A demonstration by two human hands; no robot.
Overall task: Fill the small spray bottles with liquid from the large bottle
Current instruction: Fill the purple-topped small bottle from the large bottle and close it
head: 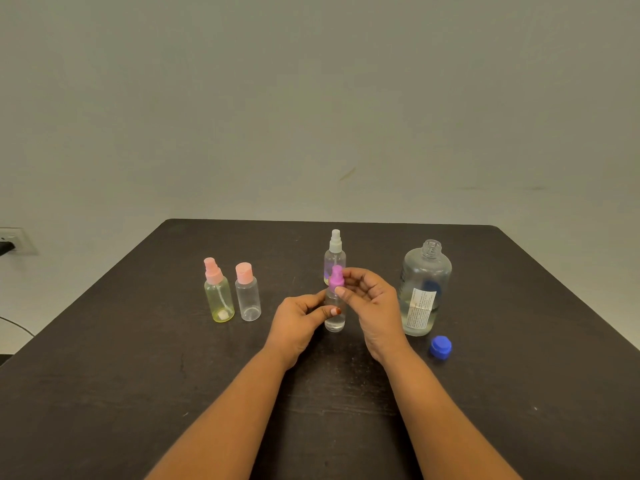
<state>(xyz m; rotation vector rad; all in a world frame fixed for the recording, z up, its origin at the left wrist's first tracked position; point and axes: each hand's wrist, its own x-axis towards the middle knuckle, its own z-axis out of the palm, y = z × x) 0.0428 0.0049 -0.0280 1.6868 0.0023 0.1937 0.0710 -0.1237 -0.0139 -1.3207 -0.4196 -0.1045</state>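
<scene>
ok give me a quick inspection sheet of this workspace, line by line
surface: dark table, scuffed, no spill seen
job's things: large bottle upright, open, part full; blue cap lying beside it; purple-top spray bottle held at centre; white-top spray bottle behind it; pink-top yellow spray bottle and pink flip-cap bottle at left, capped
clutter: nothing seen
grippers: left hand grips the purple-top bottle's body; right hand has fingertips at its purple top
cables: cable past the table's left edge
surroundings: plain wall; wall outlet with a plug in it
</scene>
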